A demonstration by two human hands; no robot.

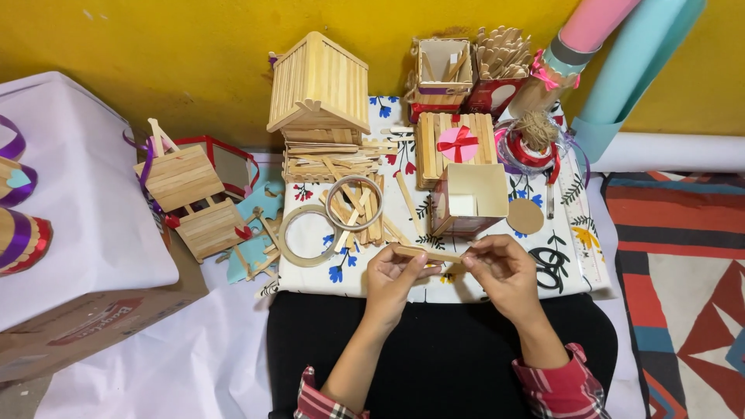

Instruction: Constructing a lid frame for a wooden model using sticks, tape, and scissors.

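Both hands meet at the near edge of the flowered cloth (497, 283), each pinching one end of a flat wooden craft stick (429, 253): the left hand (393, 273) has thumb and fingers closed lightly on its left end, the right hand (503, 268) grips the right end with fingertips drawn together, the other fingers loosely curled. The stick is pale, thin and lies nearly level between them, just above the cloth's near edge. Going down in size, a stick-built house (320, 84) stands at the far left corner of the cloth, over a heap of loose sticks (330, 164). A stick panel with a pink disc and red bow (456, 144) sits toward the far edge, and an open square box (471, 199) stands just beyond the hands. Left of centre lie two tape rings (330, 217) over more sticks. A small brown card circle (525, 216) lies right of the box.
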